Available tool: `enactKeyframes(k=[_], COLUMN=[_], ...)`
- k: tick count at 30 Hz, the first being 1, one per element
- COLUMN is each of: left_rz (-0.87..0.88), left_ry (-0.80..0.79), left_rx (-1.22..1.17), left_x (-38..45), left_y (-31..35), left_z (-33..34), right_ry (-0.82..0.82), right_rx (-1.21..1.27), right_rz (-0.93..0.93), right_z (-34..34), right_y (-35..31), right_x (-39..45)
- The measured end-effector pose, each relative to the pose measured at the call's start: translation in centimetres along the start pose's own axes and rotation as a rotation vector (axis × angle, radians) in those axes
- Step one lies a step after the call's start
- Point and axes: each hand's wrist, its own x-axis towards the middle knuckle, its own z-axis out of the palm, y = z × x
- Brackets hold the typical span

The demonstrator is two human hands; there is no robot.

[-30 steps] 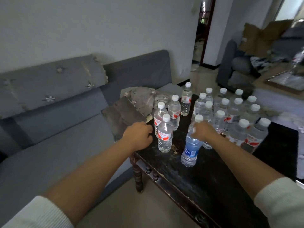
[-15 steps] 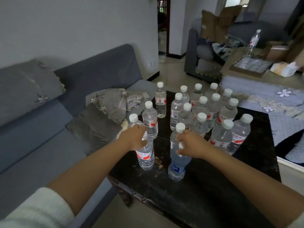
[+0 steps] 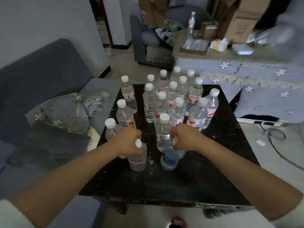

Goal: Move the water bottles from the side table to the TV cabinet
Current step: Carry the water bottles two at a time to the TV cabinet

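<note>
Several clear water bottles with white caps stand on a black side table (image 3: 181, 178). My left hand (image 3: 130, 142) grips the neck of a red-labelled bottle (image 3: 137, 160) at the near left of the group. My right hand (image 3: 185, 137) grips the top of a blue-labelled bottle (image 3: 171, 158) just to its right. Both bottles stand upright on the table. Another bottle (image 3: 162, 129) rises between my hands, and the remaining bottles (image 3: 177, 106) cluster behind.
A grey sofa (image 3: 49, 76) with crumpled cushion covers (image 3: 69, 112) sits left of the table. A floral bedspread (image 3: 263, 83) lies to the right. Cardboard boxes, a bottle pack (image 3: 195, 45) and an armchair stand at the back. A cable (image 3: 279, 145) lies on the floor at right.
The view has swung round to face the table squarely. My left hand moved from beside the bottles onto the red-labelled bottle's neck. My right hand kept its hold on the blue-labelled bottle.
</note>
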Motion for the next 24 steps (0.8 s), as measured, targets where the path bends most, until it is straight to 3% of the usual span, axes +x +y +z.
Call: enactKeyframes(k=[8,17,24], left_rz=[0.368,0.756,1.031], left_ry=[0.0,-0.065,-0.19], left_rx=[-0.019,0.08,0.032], left_x=[0.8,-0.7,-4.4], left_y=[4.8,21.2,39.6], left_z=[0.2,2.2,6.9], right_ry=[0.148,0.206,0.33], right_rx=[0.111,0.246,0.373], right_rz=[0.392,0.87,1.222], right_z=[1.4,3.0,6.9], right_y=[-0.4,4.4,9.5], right_x=[-8.4,-23.8,-41.3])
